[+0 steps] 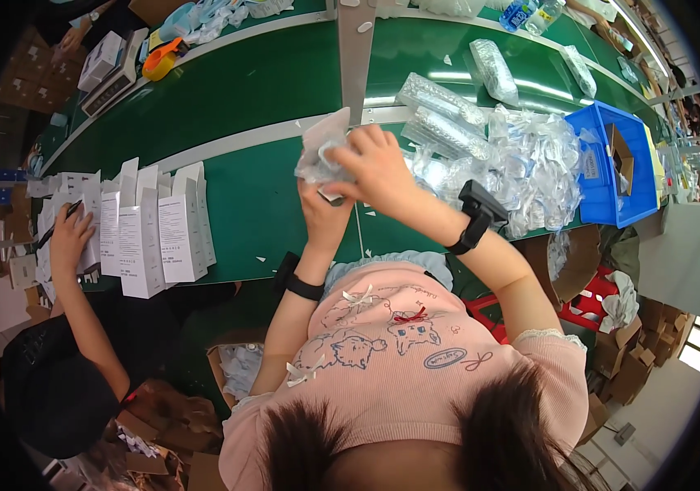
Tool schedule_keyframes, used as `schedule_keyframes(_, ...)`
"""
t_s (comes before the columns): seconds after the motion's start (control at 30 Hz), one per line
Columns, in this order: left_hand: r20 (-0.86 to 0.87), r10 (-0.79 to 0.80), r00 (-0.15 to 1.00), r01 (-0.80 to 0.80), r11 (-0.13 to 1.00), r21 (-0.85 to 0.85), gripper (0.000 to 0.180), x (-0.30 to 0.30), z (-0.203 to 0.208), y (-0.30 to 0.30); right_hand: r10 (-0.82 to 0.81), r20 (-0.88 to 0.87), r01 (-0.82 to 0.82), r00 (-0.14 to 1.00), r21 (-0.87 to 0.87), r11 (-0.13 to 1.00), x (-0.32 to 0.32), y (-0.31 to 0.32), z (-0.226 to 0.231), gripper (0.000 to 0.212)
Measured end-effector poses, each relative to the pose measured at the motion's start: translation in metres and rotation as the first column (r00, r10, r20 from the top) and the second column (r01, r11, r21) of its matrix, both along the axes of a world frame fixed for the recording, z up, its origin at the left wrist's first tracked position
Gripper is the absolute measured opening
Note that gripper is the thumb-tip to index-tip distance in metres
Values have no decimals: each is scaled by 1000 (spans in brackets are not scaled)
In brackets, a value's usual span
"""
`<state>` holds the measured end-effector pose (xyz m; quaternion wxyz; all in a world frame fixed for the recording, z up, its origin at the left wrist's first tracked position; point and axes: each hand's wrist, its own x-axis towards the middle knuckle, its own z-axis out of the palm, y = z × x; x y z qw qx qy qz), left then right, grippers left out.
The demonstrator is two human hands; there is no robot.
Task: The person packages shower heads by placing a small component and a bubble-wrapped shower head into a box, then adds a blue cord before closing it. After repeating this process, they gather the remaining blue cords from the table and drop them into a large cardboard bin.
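Over the green table, a clear bubble-wrap bag [323, 155] with a pale pinkish flap is held up between my hands. From below, my left hand [325, 214] grips its lower end. My right hand [380, 169] bends over the bag from the right, fingers curled and closed on its side. What the bag contains is hard to make out. Just right of my hands lies a pile of small clear plastic packets [530, 168], with long bubble-wrapped packages [442, 114] beside it.
A blue plastic bin [604, 168] stands right of the pile. At left, a co-worker's hand [72, 233] holds a pen by upright white boxes [153, 233]. A metal post [356, 57] rises at the table's back. An orange tape dispenser [162, 60] sits at the far left.
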<state>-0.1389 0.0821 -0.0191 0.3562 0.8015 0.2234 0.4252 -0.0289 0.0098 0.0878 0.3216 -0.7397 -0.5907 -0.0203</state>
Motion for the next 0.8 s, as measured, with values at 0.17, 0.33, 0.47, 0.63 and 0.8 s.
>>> schedule_keyframes(0.17,30,23,999,-17,983,-183,70,-9,2,5,156,-34,-149,987,166,975,10,-37,-35,39)
schedule_keyframes(0.33,-29,-82,996,78,989,-124,72,-29,23,24,73,189,-36,979,-193,981,32,-85,-71,33)
schedule_keyframes(0.47,-129,-113,985,112,994,-16,63,-27,63,37,203,336,-53,920,-406,912,42,-88,-71,26)
schedule_keyframes(0.63,-211,-110,971,95,992,-78,43,-32,84,65,147,-196,-184,969,-184,965,27,-64,-38,19)
schedule_keyframes(0.8,-332,-94,939,32,981,-189,28,-32,101,89,22,-662,111,749,159,981,-3,5,23,18)
